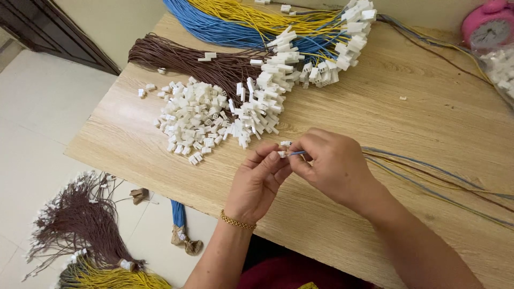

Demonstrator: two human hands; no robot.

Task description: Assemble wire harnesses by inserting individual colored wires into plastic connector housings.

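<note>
From the head camera, both hands meet over the near half of the wooden table, a little in from its front edge. The left hand, a gold bracelet at its wrist, has thumb and forefinger pinched on a small white connector, which sits right at the fingertips, its top poking out above them. The right hand is curled, its thumb and forefinger gripping the end of a blue wire; the short bare stretch of wire bridges the small gap between the two hands and touches the connector, though whether its tip is inside the housing cannot be told. Behind the right hand a few loose wires, blue, brown and yellow, trail across the table towards its right edge. Just beyond the hands, towards the table's left side, lies a heap of loose white connectors. Beside that heap rests a brown wire bundle with connectors on its ends, and at the far edge a blue and yellow wire bundle, also tipped in white. A pink alarm clock stands in the far right corner. On the tiled floor off the table's left edge lie more finished bundles.
</note>
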